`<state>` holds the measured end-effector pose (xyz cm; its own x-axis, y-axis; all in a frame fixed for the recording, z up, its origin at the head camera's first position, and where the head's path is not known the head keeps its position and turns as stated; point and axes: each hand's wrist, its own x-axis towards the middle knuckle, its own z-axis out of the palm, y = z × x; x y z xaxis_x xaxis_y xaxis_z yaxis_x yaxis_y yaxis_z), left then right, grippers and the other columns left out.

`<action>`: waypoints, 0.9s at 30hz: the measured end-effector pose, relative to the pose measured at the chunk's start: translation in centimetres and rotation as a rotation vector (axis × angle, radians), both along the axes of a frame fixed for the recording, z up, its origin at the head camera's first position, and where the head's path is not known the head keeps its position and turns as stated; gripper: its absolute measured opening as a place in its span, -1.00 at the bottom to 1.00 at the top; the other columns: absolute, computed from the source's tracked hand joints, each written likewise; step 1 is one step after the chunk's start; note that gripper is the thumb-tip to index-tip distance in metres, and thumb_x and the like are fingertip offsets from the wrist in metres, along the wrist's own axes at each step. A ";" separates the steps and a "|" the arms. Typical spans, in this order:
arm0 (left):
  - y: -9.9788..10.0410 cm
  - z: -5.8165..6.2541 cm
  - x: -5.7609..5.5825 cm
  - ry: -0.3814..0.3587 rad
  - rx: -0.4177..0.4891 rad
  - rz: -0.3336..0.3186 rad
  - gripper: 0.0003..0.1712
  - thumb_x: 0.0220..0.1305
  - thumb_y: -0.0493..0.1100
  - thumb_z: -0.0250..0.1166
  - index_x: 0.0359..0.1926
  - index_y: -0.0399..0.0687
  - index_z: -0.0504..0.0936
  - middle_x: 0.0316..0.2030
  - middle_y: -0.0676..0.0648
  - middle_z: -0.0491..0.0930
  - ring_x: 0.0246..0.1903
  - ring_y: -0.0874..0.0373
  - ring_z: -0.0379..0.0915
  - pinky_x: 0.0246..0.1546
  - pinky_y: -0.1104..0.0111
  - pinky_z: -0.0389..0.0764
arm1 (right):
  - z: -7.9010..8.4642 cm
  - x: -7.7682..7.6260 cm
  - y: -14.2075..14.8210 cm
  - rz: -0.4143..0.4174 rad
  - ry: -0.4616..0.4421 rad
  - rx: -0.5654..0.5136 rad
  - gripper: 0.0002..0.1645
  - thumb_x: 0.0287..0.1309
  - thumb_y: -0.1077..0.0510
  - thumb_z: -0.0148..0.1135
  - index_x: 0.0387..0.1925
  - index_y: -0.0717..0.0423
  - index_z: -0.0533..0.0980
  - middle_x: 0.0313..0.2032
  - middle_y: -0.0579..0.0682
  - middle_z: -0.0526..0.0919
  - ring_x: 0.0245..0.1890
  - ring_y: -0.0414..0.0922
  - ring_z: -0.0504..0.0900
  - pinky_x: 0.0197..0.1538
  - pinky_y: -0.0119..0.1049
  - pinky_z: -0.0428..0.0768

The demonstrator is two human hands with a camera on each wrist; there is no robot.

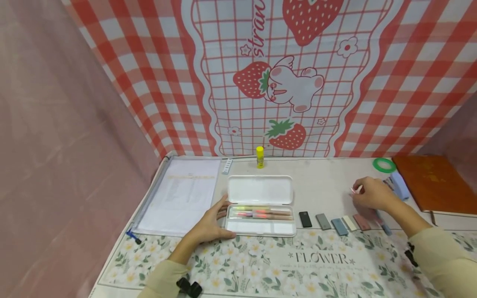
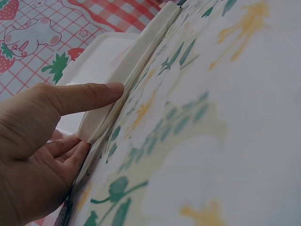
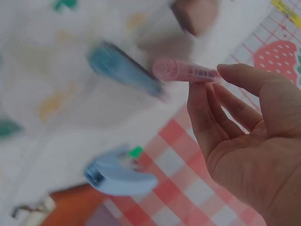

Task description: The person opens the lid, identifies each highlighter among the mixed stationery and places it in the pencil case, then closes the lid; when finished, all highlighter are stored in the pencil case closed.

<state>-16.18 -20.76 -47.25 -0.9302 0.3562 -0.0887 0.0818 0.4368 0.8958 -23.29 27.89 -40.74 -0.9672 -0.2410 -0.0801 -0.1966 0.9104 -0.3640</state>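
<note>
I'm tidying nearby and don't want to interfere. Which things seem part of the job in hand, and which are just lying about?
Likely in use:
pink pen, held in the right hand
open white pencil case, touched by the left hand
pens inside it

Apparently just lying about:
yellow glue stick
green tape roll
brown notebook
printed sheet

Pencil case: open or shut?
Open: the pencil case has its lid folded back behind it, and pens show inside.
</note>
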 end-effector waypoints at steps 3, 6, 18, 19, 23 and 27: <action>0.0 0.0 0.0 0.005 -0.008 -0.002 0.43 -0.30 -0.07 0.63 0.49 0.07 -0.16 0.31 -0.09 0.20 0.31 -0.11 0.15 0.33 0.12 0.25 | 1.5 -0.2 0.0 0.022 0.051 -0.001 -0.67 0.01 0.20 0.31 -0.27 0.42 0.54 -0.56 0.02 0.58 -0.64 -0.16 0.45 -0.62 -0.33 0.51; 0.0 0.1 0.0 0.017 -0.021 -0.007 0.43 -0.29 -0.08 0.63 0.49 0.04 -0.16 0.31 -0.10 0.20 0.31 -0.11 0.16 0.33 0.13 0.25 | 2.9 -0.4 -0.2 0.050 0.093 -0.004 -0.67 0.01 0.21 0.30 -0.25 0.43 0.55 -0.55 0.04 0.58 -0.65 -0.18 0.43 -0.62 -0.35 0.52; 0.1 0.3 0.0 0.011 -0.015 -0.006 0.43 -0.29 -0.11 0.62 0.49 0.02 -0.17 0.32 -0.12 0.19 0.31 -0.12 0.16 0.33 0.14 0.26 | 5.2 -0.2 -5.5 0.167 0.142 0.016 -0.70 0.04 0.20 0.31 -0.19 0.32 0.59 -0.55 -0.03 0.57 -0.66 -0.21 0.40 -0.60 -0.37 0.46; 0.1 0.3 0.0 0.010 -0.013 -0.005 0.43 -0.29 -0.11 0.62 0.49 0.02 -0.17 0.32 -0.12 0.19 0.31 -0.12 0.16 0.33 0.14 0.26 | 5.2 -0.1 -6.2 0.175 0.141 0.010 -0.70 0.03 0.20 0.31 -0.19 0.31 0.59 -0.55 -0.03 0.57 -0.65 -0.21 0.41 -0.59 -0.37 0.46; 0.1 0.3 -0.1 0.006 -0.009 -0.007 0.43 -0.29 -0.12 0.63 0.49 0.03 -0.16 0.32 -0.11 0.19 0.31 -0.10 0.16 0.34 0.16 0.25 | 5.0 0.0 -9.1 0.228 0.124 -0.031 -0.71 0.04 0.20 0.33 -0.18 0.26 0.61 -0.52 -0.06 0.58 -0.59 -0.21 0.45 -0.57 -0.39 0.46; 0.0 0.2 -0.2 0.007 -0.013 -0.010 0.42 -0.29 -0.12 0.62 0.49 0.02 -0.16 0.31 -0.11 0.19 0.31 -0.08 0.16 0.34 0.18 0.25 | 4.5 0.1 -12.1 0.322 0.117 -0.083 -0.72 0.07 0.20 0.32 -0.15 0.20 0.62 -0.50 -0.10 0.58 -0.56 -0.25 0.47 -0.54 -0.42 0.49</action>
